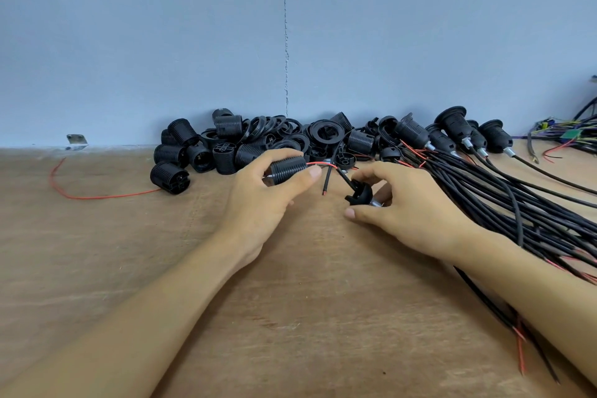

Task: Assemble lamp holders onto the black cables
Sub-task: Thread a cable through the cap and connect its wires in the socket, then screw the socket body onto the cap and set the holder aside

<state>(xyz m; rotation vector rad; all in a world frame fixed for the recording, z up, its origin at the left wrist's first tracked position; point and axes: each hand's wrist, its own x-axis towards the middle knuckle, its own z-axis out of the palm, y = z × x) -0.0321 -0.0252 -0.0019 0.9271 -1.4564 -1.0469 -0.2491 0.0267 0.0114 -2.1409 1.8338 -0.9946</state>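
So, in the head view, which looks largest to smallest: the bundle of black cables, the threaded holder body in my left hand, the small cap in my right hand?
1. bundle of black cables
2. threaded holder body
3. small cap, partly covered
Body and cap are equally near, so the order holds.

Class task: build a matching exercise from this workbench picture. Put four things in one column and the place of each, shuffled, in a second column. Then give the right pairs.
Things
1. ribbed lamp holder body
2. small black cap
3. loose red wire
4. bundle of black cables

Places
A. spread on the table, right of the right hand
B. gripped by the left hand
C. on the table, far left
D. pinched in the right hand's fingers

Pairs: 1-B, 2-D, 3-C, 4-A
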